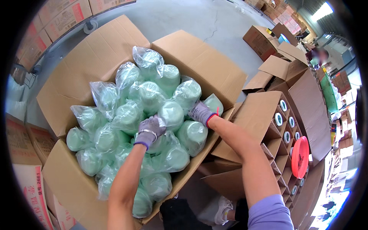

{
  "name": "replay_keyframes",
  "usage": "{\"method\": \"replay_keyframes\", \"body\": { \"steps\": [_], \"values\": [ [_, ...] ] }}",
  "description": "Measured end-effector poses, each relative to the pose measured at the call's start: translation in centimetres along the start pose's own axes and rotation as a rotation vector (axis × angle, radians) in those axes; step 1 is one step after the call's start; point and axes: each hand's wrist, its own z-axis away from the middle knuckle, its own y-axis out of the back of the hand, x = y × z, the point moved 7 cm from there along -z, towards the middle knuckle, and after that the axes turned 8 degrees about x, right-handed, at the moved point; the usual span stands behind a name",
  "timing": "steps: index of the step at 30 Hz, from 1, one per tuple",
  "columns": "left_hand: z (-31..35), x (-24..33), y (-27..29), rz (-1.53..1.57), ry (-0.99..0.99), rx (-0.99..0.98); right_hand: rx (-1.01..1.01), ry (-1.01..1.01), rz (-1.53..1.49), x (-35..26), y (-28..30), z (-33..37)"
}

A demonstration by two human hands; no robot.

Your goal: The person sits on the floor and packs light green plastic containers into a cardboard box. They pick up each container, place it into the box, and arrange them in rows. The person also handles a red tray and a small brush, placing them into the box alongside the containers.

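Observation:
Many pale green, round-ended containers in clear plastic bags fill a big open cardboard box (199, 57). My left hand (150, 132), in a grey glove with a purple cuff, is closed at the lower left side of a bagged green container (170, 115) and appears to grip its plastic. My right hand (201, 114), gloved alike and with a red band at the wrist, has its fingers curled down between that container and another bagged container (214, 104) by the box's right wall. Its fingertips are partly hidden, and I cannot make out what they hold.
On the right stands an open carton with cardboard dividers (281, 161), holding several white-ringed items and a red round dish (300, 157). Further back are more open cartons (264, 42) and a person (319, 56). Stacked boxes (63, 23) stand at the upper left.

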Motion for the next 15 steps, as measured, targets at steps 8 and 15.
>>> {"method": "replay_keyframes", "body": {
  "steps": [8, 15],
  "values": [
    [-3.5, -1.3, -2.9, 0.127, 0.025, -0.079, -0.228, 0.162, -0.071, -1.5, 1.0, 1.2],
    [-3.1, -3.0, -2.1, 0.134, 0.079, 0.12, -0.065, 0.275, 0.049, -0.7, 13.3, 2.0]
  ]
}}
